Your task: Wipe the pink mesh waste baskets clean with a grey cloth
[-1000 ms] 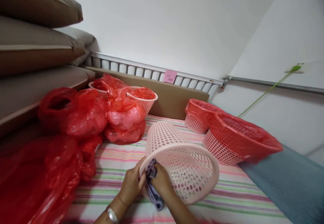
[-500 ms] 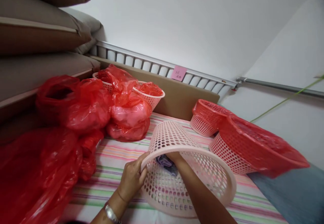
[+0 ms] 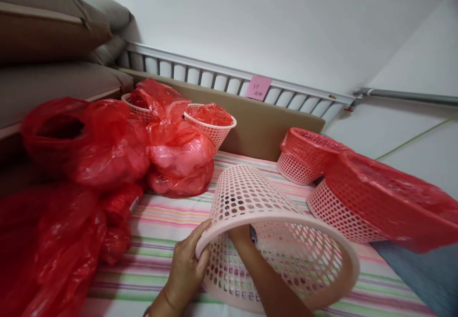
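Note:
A pale pink plastic basket (image 3: 257,193) with round holes lies on its side, its mouth facing me. My left hand (image 3: 186,264) is closed around the left side of the rim, thumb inside and fingers outside. My right hand (image 3: 239,233) reaches through the mouth into the basket. Its fingers are mostly hidden behind the perforated wall. A small piece of purple-blue cloth (image 3: 253,234) shows beside that hand, against the inside of the basket; the rest of it is out of sight.
Striped cloth (image 3: 161,240) covers the surface. Red plastic bags (image 3: 118,150) heap up on the left, with a white basket (image 3: 214,128) behind. Two red-lined baskets (image 3: 300,159) stand to the right. Stacked cushions (image 3: 46,30) rise at far left; a pink note (image 3: 258,88) hangs on the rail.
My right hand has moved deeper into the basket, and most of the cloth has gone out of sight. The basket's mouth has swung slightly right. The view has shifted a little.

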The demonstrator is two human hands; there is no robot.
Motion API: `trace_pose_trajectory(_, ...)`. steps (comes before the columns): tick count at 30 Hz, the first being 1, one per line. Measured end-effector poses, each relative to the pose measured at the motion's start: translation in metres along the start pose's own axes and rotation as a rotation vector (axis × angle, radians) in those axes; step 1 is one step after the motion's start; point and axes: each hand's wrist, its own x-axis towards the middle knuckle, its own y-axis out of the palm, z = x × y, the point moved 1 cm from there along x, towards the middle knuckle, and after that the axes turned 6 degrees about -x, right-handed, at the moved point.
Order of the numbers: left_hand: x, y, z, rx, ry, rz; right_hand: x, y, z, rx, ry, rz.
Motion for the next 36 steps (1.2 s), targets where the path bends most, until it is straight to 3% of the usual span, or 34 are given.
trace_pose_trajectory(4,-0.009,0.010,0.008,-0.038,-0.231,-0.086,0.010,-0.009,0.003,-0.305,-0.111,0.019)
trace_pose_trajectory(9,-0.011,0.013,0.015,-0.055,-0.245,-0.112,0.011,-0.013,0.018,-0.554,-0.156,0.044)
trace_pose_trajectory(12,-0.010,0.013,0.014,-0.068,-0.228,-0.116,-0.023,-0.017,0.022,-0.678,-0.122,0.035)
trace_pose_trajectory(18,-0.013,0.014,0.008,-0.109,-0.247,-0.103,-0.135,-0.034,0.005,-0.876,-0.233,0.156)
trace_pose_trajectory(21,-0.011,0.013,0.006,-0.113,-0.255,-0.101,-0.157,-0.041,-0.001,-0.883,-0.251,0.205)
trace_pose_trajectory(25,-0.009,0.011,0.005,-0.085,-0.260,-0.108,-0.132,-0.037,0.004,-0.873,-0.306,0.131)
trace_pose_trajectory(30,-0.009,0.008,0.004,-0.107,-0.246,-0.078,-0.055,-0.018,0.007,-0.897,-0.328,-0.007)
trace_pose_trajectory(36,-0.009,0.008,0.008,-0.136,-0.268,-0.053,0.027,-0.002,0.005,-0.856,-0.352,-0.033)
